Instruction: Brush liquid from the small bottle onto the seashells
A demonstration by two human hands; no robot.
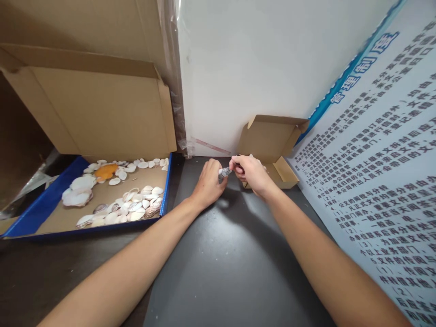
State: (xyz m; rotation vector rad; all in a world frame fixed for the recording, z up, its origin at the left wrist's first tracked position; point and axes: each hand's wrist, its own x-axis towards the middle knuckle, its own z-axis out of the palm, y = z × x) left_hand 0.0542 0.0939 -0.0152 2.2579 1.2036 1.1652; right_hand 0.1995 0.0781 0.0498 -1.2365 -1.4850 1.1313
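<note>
My left hand (209, 182) is closed around a small grey, ridged spiral shell (225, 172) above the dark grey mat. The shell points to the right, partly covered by the fingers. Close by on the right, my right hand (250, 171) has its thumb and fingers pinched together at the shell's tip. Whatever lies between those fingertips is too small to make out. Just behind the right hand stands an open small cardboard box (269, 136), its inside mostly blocked by that hand.
At left, an open blue-edged cardboard box (164, 193) holds several white and speckled seashells (136, 202) and an orange scallop-shaped piece (106, 171). A white board (238, 68) rises behind the grey mat (211, 272). A printed poster (381, 150) leans along the right side.
</note>
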